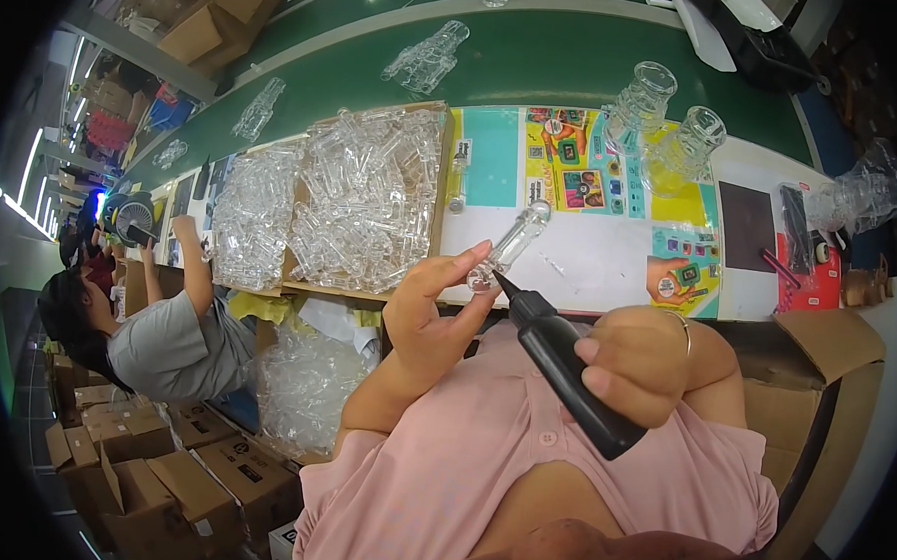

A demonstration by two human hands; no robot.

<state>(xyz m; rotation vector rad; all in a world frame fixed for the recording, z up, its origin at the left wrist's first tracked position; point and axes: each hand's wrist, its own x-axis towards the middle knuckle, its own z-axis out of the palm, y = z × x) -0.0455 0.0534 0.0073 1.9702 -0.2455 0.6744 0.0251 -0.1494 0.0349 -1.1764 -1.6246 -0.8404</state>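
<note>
A clear plastic tube (510, 245) sits near the middle of the frame, tilted with its rounded top toward the upper right and its lower end pinched in the fingertips of the left hand (429, 314). The thumb and forefinger close on that lower end while the other fingers curl loosely behind. Touching the tube's lower end is the pointed tip of a black bottle (565, 370), which slants down toward the lower right. The right hand (640, 363) is wrapped around the bottle's body in a firm grasp, with a thin bracelet (683, 328) at the wrist.

Behind the tube lies a white work table (589, 261) with colourful printed sheets (574, 165) spread across it. 2 clear plastic jars (665, 129) lie on their sides at the upper right of the frame, on the sheets. To the left of centre, a flat cardboard tray (372, 202) is piled with many more clear plastic parts, and a second heap (251, 211) lies just beside it further left. A green belt (568, 60) runs across the top of the frame with a few clear pieces on it.

At the left edge, another person in a grey shirt (170, 343) leans over the table. Brown cardboard boxes (150, 467) stand at the lower left, and an open carton (824, 397) is at the right.
</note>
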